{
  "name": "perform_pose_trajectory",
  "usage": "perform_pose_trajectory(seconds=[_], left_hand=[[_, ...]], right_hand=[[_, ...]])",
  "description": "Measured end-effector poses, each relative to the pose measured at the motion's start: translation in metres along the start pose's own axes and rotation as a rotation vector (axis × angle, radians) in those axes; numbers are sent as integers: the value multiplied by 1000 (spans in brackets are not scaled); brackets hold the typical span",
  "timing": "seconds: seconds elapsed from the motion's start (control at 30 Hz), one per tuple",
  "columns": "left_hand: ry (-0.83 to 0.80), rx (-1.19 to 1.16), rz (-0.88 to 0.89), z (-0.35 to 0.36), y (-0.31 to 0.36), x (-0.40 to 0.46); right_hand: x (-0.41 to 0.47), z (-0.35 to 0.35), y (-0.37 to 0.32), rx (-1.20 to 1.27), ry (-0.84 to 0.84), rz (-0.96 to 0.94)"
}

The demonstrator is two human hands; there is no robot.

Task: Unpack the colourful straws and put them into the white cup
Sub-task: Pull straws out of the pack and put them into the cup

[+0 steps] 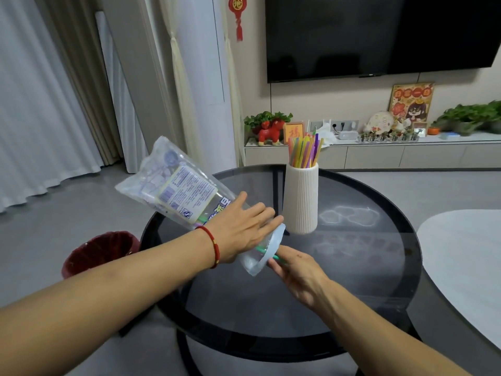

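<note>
A tall ribbed white cup (300,198) stands on the round dark glass table (352,280), with several colourful straws (305,151) sticking up out of it. My left hand (241,229) grips a clear plastic straw bag (176,189), tilted with its open mouth down toward the right. My right hand (292,270) is at the bag's mouth, its fingers pinched on a green straw (268,253) that pokes out of the bag. A red cord bracelet circles my left wrist.
A dark red waste bin (95,253) stands on the floor left of the table. A pale oval tabletop (461,267) overlaps the right side. A TV unit with plants and ornaments (379,147) runs along the far wall.
</note>
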State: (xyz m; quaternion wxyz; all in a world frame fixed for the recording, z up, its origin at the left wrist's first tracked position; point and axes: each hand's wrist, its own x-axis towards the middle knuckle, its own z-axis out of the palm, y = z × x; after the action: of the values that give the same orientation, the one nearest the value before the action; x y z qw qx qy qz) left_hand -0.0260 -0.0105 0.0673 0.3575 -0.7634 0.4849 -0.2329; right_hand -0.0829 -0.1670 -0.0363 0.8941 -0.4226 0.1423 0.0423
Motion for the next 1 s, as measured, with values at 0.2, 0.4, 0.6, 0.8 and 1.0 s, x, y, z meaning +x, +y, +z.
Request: perform_pose_trajectory(seconds=[0.2, 0.4, 0.6, 0.8, 1.0], left_hand=[[-91, -306, -168, 31, 1, -15], [-347, -659, -269, 66, 15, -24], [-511, -891, -235, 66, 10, -13], [162, -1033, -201, -1, 71, 49], [167, -1540, -638, -17, 135, 99]], right_hand=[[-9, -30, -27, -129, 165, -99], [-36, -82, -75, -455, 286, -328], [-80, -120, -114, -681, 301, -538], [-120, -117, -138, -1033, 237, -747], [-136, -95, -148, -840, 155, -863]])
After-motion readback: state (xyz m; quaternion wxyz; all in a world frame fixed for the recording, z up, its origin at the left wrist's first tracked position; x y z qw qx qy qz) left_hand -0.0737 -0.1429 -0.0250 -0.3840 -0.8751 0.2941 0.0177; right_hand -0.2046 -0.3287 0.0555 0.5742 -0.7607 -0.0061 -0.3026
